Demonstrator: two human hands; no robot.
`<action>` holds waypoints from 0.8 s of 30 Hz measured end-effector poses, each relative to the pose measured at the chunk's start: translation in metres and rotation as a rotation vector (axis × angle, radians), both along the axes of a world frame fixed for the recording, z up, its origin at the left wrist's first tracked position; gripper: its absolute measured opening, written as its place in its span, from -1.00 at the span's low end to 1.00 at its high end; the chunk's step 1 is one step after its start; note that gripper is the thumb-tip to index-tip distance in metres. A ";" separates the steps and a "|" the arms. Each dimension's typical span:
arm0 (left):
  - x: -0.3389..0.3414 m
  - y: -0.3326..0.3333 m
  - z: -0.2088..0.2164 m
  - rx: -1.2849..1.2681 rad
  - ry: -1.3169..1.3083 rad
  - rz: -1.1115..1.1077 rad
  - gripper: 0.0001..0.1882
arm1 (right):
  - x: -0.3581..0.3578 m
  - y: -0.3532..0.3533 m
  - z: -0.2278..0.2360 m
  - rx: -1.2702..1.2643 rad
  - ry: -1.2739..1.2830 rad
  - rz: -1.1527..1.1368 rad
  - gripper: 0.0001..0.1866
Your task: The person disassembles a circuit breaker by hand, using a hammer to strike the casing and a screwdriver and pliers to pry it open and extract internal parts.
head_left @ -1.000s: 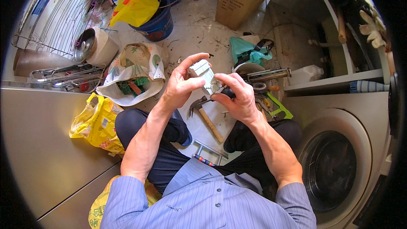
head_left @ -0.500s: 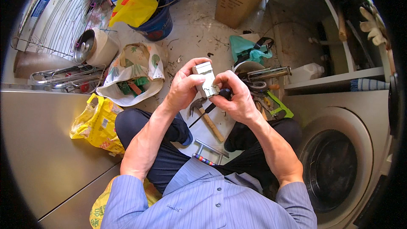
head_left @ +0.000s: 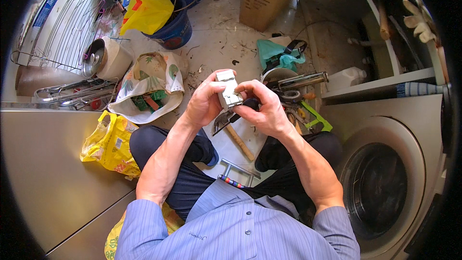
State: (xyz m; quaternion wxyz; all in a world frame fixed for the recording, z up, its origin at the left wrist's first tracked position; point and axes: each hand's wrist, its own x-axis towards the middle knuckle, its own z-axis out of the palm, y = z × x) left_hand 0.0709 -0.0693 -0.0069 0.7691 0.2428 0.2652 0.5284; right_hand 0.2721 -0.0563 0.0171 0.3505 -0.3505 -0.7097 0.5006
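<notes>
Above the floor between my knees, my left hand [head_left: 204, 101] is closed around a small white stepped casing that looks like a circuit breaker [head_left: 225, 83]. My right hand [head_left: 265, 108] has its thumb and forefinger at the breaker's right, lower side. Tucked in that same hand is a black-handled screwdriver [head_left: 250, 104], much of it hidden by the fingers. Below them on the floor lies a hammer [head_left: 239, 143] with a wooden handle. A metal handle-shaped piece with a coloured grip [head_left: 231, 181] rests nearer my lap.
Mixed tools with a green-framed saw [head_left: 317, 116] lie to the right, before a front-loading washing machine [head_left: 380, 183]. On the left are a white patterned bag [head_left: 163, 70] and a yellow bag [head_left: 108, 142]. A blue bucket [head_left: 175, 36] and cardboard box [head_left: 269, 0] stand farther off.
The breaker has tilted slightly in my left hand. My right fingers have shifted a little up and left along it, and the screwdriver has turned with them.
</notes>
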 end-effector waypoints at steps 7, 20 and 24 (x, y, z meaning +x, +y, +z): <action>-0.001 -0.002 -0.001 -0.053 -0.083 -0.016 -0.50 | 0.003 0.002 0.003 -0.199 0.114 0.051 -0.58; 0.001 -0.004 0.008 0.055 0.063 0.036 -0.48 | 0.000 -0.005 0.002 -0.147 0.141 -0.029 -0.56; 0.003 -0.006 0.009 0.016 0.019 0.110 -0.49 | -0.003 0.002 0.010 -0.012 0.065 -0.041 -0.52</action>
